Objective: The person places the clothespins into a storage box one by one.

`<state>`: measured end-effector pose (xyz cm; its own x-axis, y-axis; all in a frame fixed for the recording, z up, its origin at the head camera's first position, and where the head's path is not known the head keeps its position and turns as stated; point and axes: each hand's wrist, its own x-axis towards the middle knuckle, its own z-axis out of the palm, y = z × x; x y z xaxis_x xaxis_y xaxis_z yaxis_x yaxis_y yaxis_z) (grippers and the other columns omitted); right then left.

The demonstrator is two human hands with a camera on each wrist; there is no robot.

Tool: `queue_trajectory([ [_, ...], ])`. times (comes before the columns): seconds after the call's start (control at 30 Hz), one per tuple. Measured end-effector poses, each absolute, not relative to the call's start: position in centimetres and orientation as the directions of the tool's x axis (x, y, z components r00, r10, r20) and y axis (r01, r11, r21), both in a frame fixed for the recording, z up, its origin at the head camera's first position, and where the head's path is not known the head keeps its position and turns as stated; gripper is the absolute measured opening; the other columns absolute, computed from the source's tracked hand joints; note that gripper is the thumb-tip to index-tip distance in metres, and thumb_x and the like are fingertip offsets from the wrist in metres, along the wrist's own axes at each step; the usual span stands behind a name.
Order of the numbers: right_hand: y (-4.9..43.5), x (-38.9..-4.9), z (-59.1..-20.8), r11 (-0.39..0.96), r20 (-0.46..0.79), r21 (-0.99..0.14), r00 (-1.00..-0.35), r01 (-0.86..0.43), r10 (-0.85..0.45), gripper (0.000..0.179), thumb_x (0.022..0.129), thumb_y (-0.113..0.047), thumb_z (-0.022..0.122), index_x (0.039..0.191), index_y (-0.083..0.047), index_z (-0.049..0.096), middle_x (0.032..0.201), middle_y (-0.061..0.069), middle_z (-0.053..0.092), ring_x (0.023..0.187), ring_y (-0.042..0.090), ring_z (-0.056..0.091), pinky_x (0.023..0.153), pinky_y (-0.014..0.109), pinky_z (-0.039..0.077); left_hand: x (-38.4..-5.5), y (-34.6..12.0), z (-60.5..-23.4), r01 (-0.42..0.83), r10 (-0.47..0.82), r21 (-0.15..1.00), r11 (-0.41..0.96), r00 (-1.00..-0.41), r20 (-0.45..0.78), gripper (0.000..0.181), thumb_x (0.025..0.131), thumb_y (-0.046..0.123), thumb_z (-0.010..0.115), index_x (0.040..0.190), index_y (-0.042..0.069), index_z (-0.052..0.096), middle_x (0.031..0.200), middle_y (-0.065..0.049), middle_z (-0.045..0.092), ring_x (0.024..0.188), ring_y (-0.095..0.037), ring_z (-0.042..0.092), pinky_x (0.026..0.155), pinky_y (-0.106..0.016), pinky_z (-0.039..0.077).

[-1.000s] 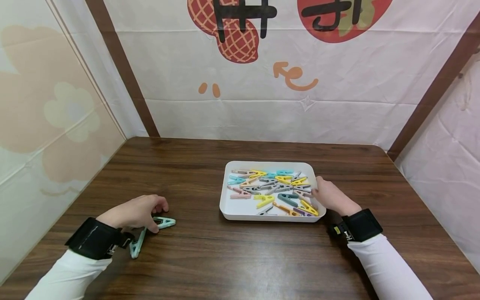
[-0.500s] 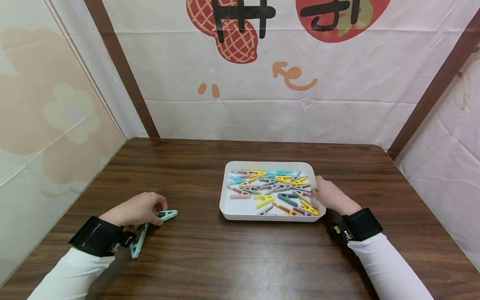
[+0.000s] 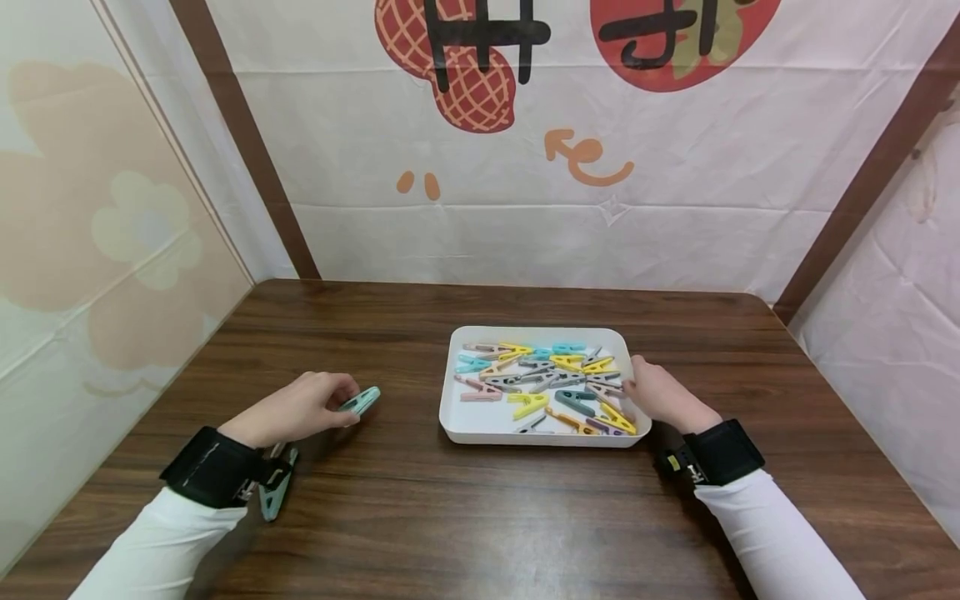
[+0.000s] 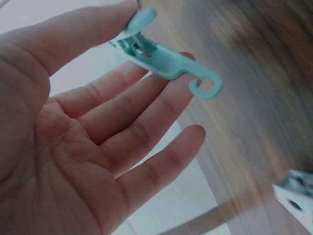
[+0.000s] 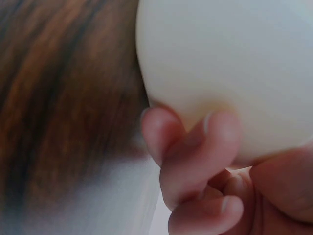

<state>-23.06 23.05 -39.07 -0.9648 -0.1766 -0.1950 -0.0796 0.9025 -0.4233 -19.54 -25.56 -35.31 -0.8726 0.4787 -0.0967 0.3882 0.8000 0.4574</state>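
My left hand (image 3: 303, 408), left of the tray, pinches a mint-green clothes peg (image 3: 362, 401) between thumb and fingers. In the left wrist view this peg (image 4: 166, 61) has a small open hook at one end, and the index finger is held apart from it. A second mint-green peg (image 3: 274, 497) lies on the table beneath the left wrist, partly covered by the wrist strap. My right hand (image 3: 663, 392) grips the right edge of a white tray (image 3: 480, 433). Seen from the right wrist, curled fingers (image 5: 205, 147) bear against the tray's smooth white wall (image 5: 220, 63).
Several pegs in yellow, grey, blue, pink and orange lie inside the tray, among them a yellow peg (image 3: 528, 402). The dark wooden table (image 3: 420, 533) runs back to a printed white cloth wall (image 3: 360, 242). Cloth also hangs at both sides.
My left hand has moved forward and right, carrying one mint-green peg away from the other, which stays on the table. The right hand and the tray have stayed where they were.
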Motion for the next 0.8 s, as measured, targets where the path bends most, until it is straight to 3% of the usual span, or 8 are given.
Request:
queue_trajectory([
  [0.3, 23.1, -23.0, -39.0, 0.901, -0.192, -0.426, -0.965, -0.083, -0.180, 0.045, 0.101, -0.008, 0.046, 0.132, 0.021, 0.031, 0.115, 0.032, 0.054, 0.087, 0.027, 0.053, 0.069, 0.036, 0.043, -20.6, -22.3, -34.3, 0.485, 0.516, 0.402, 0.777, -0.856, 0.034, 0.025, 0.093, 0.018, 0.067, 0.111, 0.000, 0.064, 0.090, 0.002, 0.064, 0.079, -0.010, 0.057, 0.068, -0.031, 0.047],
  [0.63, 23.1, -22.9, -39.1, 0.896, -0.172, -0.434, -0.967, -0.096, -0.188, 0.043, 0.100, -0.007, 0.046, 0.129, 0.021, 0.032, 0.110, 0.030, 0.056, 0.085, 0.027, 0.053, 0.068, 0.036, 0.043, -21.4, -17.1, -32.8, 0.582, 0.602, 0.353, 0.733, -0.796, 0.062, 0.028, 0.092, 0.023, 0.069, 0.112, 0.003, 0.067, 0.095, 0.000, 0.061, 0.085, -0.019, 0.058, 0.074, -0.033, 0.047],
  [0.8, 23.1, -22.9, -39.2, 0.897, -0.174, -0.433, -0.967, -0.095, -0.186, 0.043, 0.100, -0.007, 0.046, 0.130, 0.021, 0.032, 0.111, 0.031, 0.056, 0.086, 0.027, 0.053, 0.068, 0.036, 0.043, -21.6, -14.7, -32.6, 0.638, 0.657, 0.294, 0.712, -0.753, 0.043, 0.034, 0.091, 0.024, 0.070, 0.118, 0.004, 0.066, 0.107, -0.005, 0.063, 0.093, -0.021, 0.058, 0.081, -0.036, 0.048],
])
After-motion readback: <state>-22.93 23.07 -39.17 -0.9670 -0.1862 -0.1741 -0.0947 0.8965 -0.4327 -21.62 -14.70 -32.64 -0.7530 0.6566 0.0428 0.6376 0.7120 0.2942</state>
